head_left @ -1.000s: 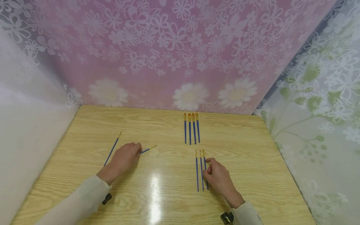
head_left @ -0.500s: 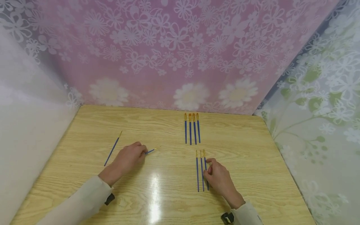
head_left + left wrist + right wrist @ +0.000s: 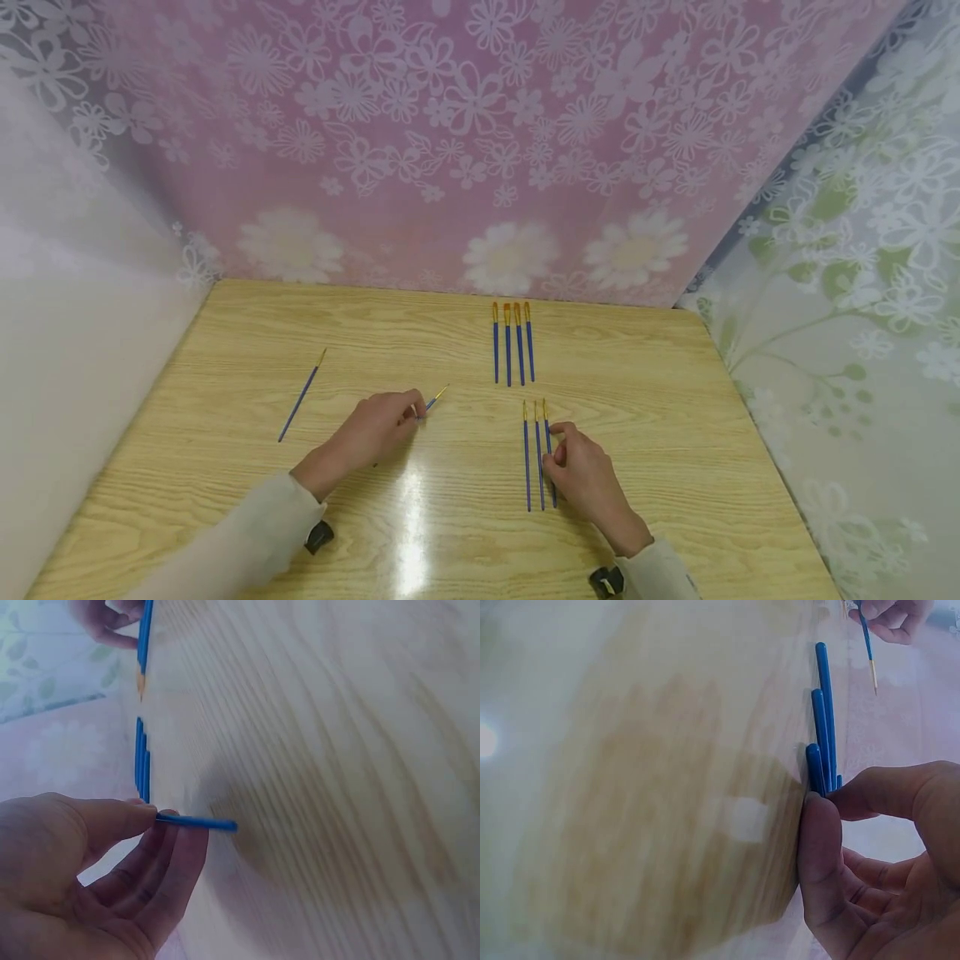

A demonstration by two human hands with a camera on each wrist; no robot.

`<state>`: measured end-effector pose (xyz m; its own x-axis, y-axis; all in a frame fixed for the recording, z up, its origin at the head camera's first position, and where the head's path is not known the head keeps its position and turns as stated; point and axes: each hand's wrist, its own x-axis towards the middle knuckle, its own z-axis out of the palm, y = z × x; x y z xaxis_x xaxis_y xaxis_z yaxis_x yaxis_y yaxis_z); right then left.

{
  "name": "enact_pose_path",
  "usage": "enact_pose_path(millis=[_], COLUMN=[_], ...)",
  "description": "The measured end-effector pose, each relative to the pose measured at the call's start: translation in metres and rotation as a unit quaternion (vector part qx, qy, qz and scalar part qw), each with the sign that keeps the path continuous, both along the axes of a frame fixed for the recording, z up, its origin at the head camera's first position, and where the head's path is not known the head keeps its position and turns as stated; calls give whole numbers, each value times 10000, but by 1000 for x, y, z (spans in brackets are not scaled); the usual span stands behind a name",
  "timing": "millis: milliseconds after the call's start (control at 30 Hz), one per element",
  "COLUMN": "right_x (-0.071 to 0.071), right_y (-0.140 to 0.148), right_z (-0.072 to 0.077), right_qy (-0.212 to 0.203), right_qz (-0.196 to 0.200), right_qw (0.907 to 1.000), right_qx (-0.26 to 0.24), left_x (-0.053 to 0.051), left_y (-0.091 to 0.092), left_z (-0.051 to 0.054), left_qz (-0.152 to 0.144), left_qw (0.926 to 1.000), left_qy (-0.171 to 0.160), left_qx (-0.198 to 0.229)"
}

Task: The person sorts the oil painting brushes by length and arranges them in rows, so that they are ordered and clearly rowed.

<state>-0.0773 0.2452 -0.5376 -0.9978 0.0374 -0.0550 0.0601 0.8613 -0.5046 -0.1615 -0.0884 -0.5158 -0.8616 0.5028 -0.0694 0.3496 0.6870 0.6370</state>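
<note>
My left hand point(image 3: 382, 425) pinches a thin blue-handled paintbrush point(image 3: 437, 396) between thumb and fingertips, above the table. Its fine tip points away to the right in the head view; the left wrist view shows the handle end point(image 3: 217, 823) beyond the fingers. Three similar thin paintbrushes point(image 3: 538, 467) lie side by side, tips away from me, near the middle of the table. At the rightmost of them, my right hand point(image 3: 588, 471) rests low with thumb and forefinger pinching its handle point(image 3: 814, 761). The right fingers partly hide that brush.
Several wider, flat-tipped paintbrushes point(image 3: 508, 350) form a row behind the three, near the table's back edge. One more thin paintbrush point(image 3: 302, 400) lies slanted on the left. Flowered curtains point(image 3: 420, 208) enclose the wooden table point(image 3: 652, 375) at back and sides.
My left hand has moved right with its paintbrush, away from the slanted one, and the brush's tip has turned further toward the back. The right hand has stayed in place.
</note>
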Motion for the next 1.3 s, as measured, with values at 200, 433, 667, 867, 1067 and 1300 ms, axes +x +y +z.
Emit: enact_pose_path(millis=[200, 433, 667, 867, 1067, 1300], right_x=[0, 0, 0, 0, 0, 0], right_y=[0, 0, 0, -1, -1, 0], right_z=[0, 0, 0, 0, 0, 2], right_qy=[-10, -6, -51, -21, -87, -101], right_qz=[-20, -22, -50, -56, -110, -52], right_qw=[10000, 10000, 10000, 10000, 9999, 9999], right_qx=[-14, 13, -28, -3, -47, -74], left_x=[5, 12, 17, 20, 22, 24], left_y=[18, 43, 67, 84, 97, 110], left_z=[-3, -9, -19, -24, -28, -28], left_qz=[-182, -339, -434, -496, -474, -495], left_qw=[9994, 9993, 9989, 9984, 9983, 9980], left_qy=[-209, 25, 189, 195, 244, 339], left_qx=[197, 174, 54, 169, 232, 175])
